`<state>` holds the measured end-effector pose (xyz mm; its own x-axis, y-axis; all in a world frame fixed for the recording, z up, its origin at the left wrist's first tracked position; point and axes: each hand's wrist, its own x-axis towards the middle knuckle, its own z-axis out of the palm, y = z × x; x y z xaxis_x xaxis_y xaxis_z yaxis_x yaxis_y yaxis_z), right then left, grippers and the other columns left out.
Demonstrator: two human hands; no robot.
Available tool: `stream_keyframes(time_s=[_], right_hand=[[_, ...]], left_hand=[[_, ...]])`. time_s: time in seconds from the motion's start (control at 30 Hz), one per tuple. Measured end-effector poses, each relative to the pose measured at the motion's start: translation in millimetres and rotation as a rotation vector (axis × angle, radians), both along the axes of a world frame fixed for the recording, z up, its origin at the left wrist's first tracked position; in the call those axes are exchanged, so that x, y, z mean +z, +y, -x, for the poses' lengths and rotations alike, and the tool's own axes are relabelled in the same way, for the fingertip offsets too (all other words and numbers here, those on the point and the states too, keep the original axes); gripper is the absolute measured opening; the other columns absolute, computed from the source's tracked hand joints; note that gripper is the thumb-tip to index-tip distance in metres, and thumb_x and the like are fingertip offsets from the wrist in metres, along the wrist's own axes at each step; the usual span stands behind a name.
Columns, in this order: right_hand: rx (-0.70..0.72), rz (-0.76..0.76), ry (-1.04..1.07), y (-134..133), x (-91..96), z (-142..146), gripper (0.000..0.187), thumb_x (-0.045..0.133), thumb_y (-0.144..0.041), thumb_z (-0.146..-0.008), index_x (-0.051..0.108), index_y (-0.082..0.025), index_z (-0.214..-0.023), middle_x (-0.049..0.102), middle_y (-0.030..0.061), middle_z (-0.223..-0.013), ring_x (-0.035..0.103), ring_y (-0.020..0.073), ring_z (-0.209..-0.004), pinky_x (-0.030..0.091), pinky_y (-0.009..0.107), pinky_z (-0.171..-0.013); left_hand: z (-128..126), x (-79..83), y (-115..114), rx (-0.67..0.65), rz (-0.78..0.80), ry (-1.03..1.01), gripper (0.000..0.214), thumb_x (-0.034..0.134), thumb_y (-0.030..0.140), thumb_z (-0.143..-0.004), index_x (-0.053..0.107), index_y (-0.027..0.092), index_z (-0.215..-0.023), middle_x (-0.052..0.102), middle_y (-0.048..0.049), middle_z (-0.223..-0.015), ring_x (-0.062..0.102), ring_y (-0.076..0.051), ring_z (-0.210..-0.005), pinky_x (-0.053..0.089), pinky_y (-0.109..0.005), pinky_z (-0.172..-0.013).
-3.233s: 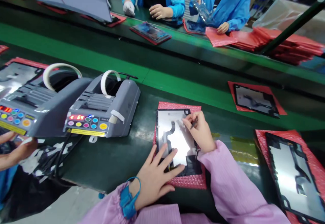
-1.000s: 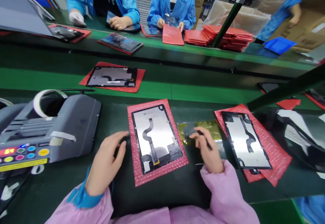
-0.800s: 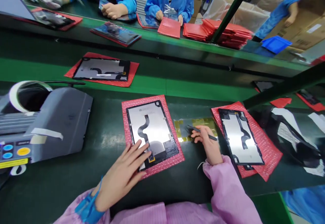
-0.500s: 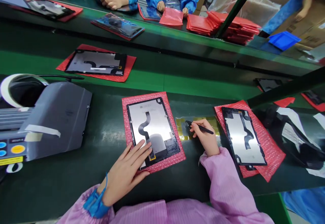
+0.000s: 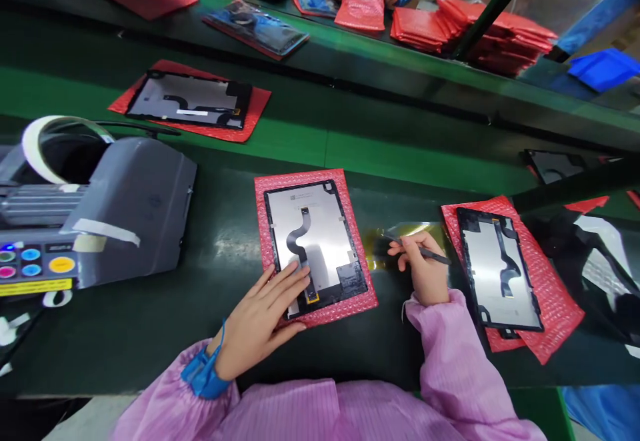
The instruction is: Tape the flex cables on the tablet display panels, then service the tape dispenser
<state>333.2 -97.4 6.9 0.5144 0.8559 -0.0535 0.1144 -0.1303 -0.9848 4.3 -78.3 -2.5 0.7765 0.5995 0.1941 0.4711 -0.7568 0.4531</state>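
Observation:
A tablet panel (image 5: 320,234) with a silver back and a black flex cable lies on a red bubble-wrap mat (image 5: 265,228) in front of me. My left hand (image 5: 263,321) rests flat on the panel's lower left corner, fingers spread. My right hand (image 5: 425,271) is closed round black tweezers (image 5: 433,254), whose tip touches a yellow sheet (image 5: 395,244) on the bench just right of the mat.
A grey tape dispenser (image 5: 100,208) stands at the left. A second panel on a red mat (image 5: 500,268) lies to the right, a third (image 5: 187,98) on the green belt behind. Across the belt, people in blue coats handle red bags (image 5: 363,8) beside a stack of them.
My left hand came down flat onto the panel's lower corner. My right hand left the panel and went to the yellow sheet with the tweezers. The view has tilted downward.

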Motion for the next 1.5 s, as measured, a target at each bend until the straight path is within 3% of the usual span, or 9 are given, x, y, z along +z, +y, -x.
stream_keyframes(time_s=[0.13, 0.27, 0.4, 0.63, 1.17, 1.5], right_hand=[[0.110, -0.077, 0.108, -29.9, 4.1, 31.0, 0.029, 0.072, -0.043, -0.090, 0.058, -0.020, -0.078, 0.075, 0.0020, -0.071, 0.060, 0.0103, -0.045, 0.042, 0.021, -0.041], [0.308, -0.011, 0.179, -53.1, 7.7, 69.9, 0.027, 0.070, -0.039, -0.093, 0.061, -0.019, -0.076, 0.075, 0.0018, -0.069, 0.058, 0.0080, -0.040, 0.045, 0.020, -0.042], [0.343, 0.061, 0.169, -56.4, 7.8, 90.9, 0.029, 0.071, -0.040, -0.092, 0.062, -0.019, -0.075, 0.075, 0.0022, -0.068, 0.061, 0.0089, -0.042, 0.050, 0.020, -0.045], [0.382, 0.128, 0.132, -52.9, 6.6, 93.2, 0.025, 0.071, -0.037, -0.091, 0.062, -0.019, -0.075, 0.077, 0.0023, -0.071, 0.064, 0.0087, -0.045, 0.054, 0.020, -0.052], [0.412, 0.188, 0.131, -49.5, 7.7, 91.8, 0.025, 0.070, -0.036, -0.091, 0.060, -0.019, -0.075, 0.078, 0.0033, -0.073, 0.060, 0.0076, -0.040, 0.050, 0.019, -0.047], [0.427, 0.223, 0.108, -48.2, 9.0, 92.8, 0.022, 0.070, -0.036, -0.091, 0.061, -0.020, -0.077, 0.078, 0.0024, -0.072, 0.061, 0.0084, -0.041, 0.050, 0.019, -0.044]], left_hand=[[3.7, 0.7, -6.9, -0.006, 0.061, -0.063, 0.058, 0.054, 0.038, -0.103, 0.037, 0.022, -0.156, 0.058, -0.0091, -0.151, 0.037, -0.026, -0.152, 0.038, -0.052, -0.122], [4.3, -0.4, -12.6, -0.063, 0.053, -0.046, 0.052, 0.052, 0.031, -0.104, 0.039, 0.023, -0.154, 0.061, -0.0062, -0.148, 0.036, -0.026, -0.153, 0.034, -0.053, -0.124], [2.6, -1.0, -13.3, -0.044, 0.089, -0.030, 0.054, 0.052, 0.031, -0.104, 0.037, 0.021, -0.154, 0.060, -0.0082, -0.149, 0.038, -0.025, -0.152, 0.034, -0.051, -0.124], [2.0, -1.2, -12.7, -0.025, 0.133, -0.067, 0.057, 0.058, 0.031, -0.101, 0.039, 0.021, -0.153, 0.061, -0.0088, -0.147, 0.040, -0.025, -0.150, 0.036, -0.051, -0.124], [1.4, 1.2, -12.0, -0.029, 0.123, -0.055, 0.053, 0.055, 0.030, -0.102, 0.040, 0.020, -0.152, 0.061, -0.0086, -0.147, 0.041, -0.024, -0.150, 0.035, -0.049, -0.124], [1.5, 0.6, -8.5, -0.084, 0.021, -0.007, 0.038, 0.051, 0.032, -0.104, 0.058, 0.022, -0.140, 0.063, -0.0039, -0.146, 0.040, -0.027, -0.150, 0.031, -0.048, -0.125]])
